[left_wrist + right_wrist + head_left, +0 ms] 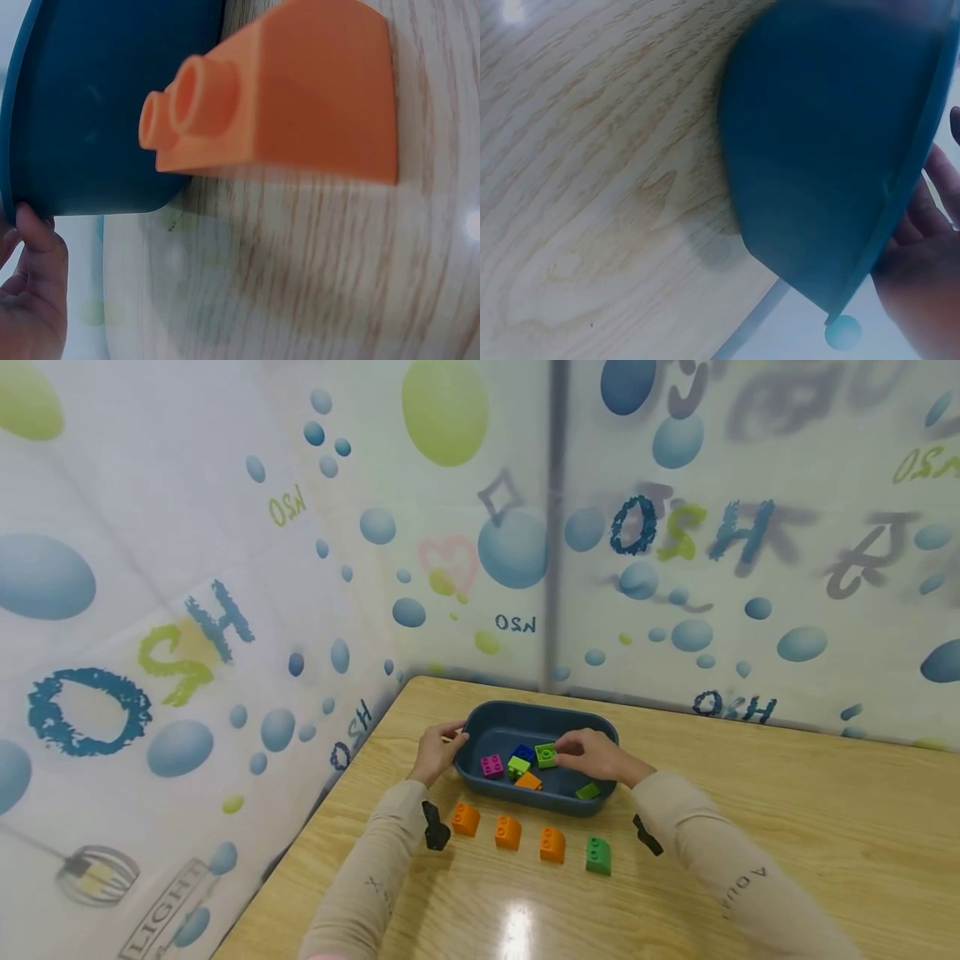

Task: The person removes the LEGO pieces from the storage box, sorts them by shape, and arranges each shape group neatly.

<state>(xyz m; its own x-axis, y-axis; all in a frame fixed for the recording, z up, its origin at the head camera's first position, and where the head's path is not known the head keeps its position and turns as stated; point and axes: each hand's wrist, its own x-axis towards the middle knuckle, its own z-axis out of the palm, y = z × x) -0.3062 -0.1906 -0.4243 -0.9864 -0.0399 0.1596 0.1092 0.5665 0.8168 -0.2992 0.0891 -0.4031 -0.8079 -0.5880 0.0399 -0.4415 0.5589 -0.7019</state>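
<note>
On table, inside blue tub (480,723) | right hand (597,755) pinches green brick (546,754) | left hand (435,752) holds tub rim | brick probably light, stiff, smooth; best taken by its flat sides.

We're looking at a small staged corner, a play or demo booth rather than a lived-in room. A wooden table (750,827) is tucked into printed backdrop sheets (225,527) covered in blue and green bubbles and lettering. On the table sit toy bricks (507,832) and a blue tub (480,720).
</note>
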